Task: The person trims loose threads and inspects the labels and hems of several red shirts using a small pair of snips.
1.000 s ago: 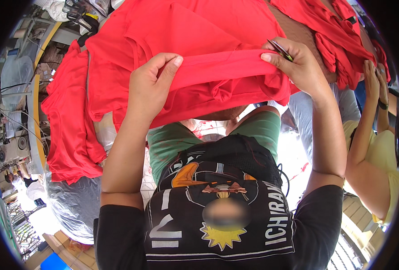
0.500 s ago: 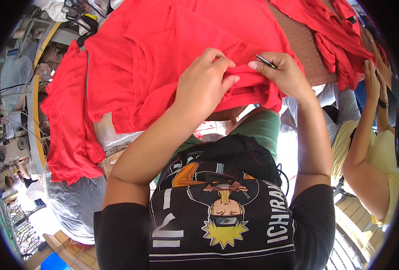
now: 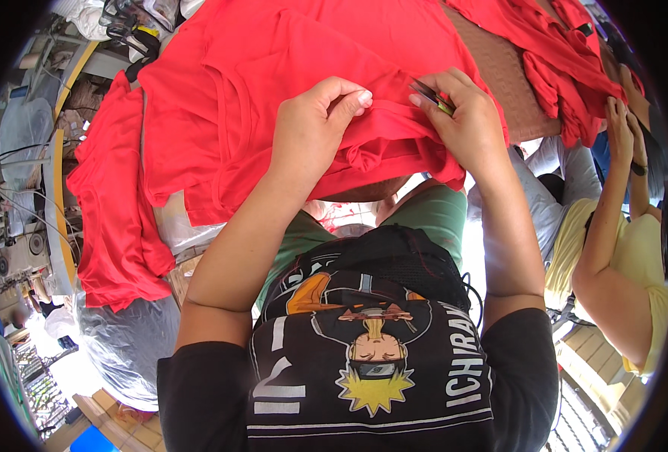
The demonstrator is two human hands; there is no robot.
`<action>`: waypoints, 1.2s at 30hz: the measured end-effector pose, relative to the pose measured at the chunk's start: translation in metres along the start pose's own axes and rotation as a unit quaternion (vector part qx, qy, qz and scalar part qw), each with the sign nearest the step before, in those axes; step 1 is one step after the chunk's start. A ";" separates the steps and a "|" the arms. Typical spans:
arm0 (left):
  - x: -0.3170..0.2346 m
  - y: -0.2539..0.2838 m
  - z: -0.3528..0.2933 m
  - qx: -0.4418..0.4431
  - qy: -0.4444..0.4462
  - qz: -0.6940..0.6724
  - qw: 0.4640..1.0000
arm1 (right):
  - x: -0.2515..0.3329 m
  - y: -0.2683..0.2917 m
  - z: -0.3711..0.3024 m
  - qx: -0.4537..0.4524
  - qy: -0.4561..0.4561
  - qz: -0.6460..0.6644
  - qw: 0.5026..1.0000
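at far left, a narrow red cloth hangs beside the table. next comes the large red garment, spread over the tabletop, its near edge bunched and folded in front of the person's lap. above that edge the left hand has thumb and forefinger tips together; i cannot tell whether a bit of cloth or thread is caught between them. right of a small gap, the slim dark cutter points up and left, clamped in the right hand, thumb along its near side, fingers curled around it. farther right lie the bare brown tabletop, more red fabric and a co-worker's hands at its edge.
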State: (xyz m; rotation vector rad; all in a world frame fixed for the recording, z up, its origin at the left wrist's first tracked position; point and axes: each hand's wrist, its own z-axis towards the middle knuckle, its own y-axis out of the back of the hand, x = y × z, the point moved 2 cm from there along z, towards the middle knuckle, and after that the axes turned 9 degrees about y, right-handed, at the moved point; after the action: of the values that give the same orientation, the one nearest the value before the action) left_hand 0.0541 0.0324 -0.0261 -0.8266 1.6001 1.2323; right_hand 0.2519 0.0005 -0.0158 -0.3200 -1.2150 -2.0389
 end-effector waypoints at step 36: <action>-0.012 0.009 -0.004 0.061 -0.004 0.150 0.987 | 0.030 0.014 0.002 0.089 -0.008 0.048 0.995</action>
State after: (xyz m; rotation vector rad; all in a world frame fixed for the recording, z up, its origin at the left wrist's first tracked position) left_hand 0.0487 0.0305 -0.0116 -0.5139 1.8218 1.3262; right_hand 0.2401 -0.0153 0.0108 -0.3030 -1.3543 -1.8342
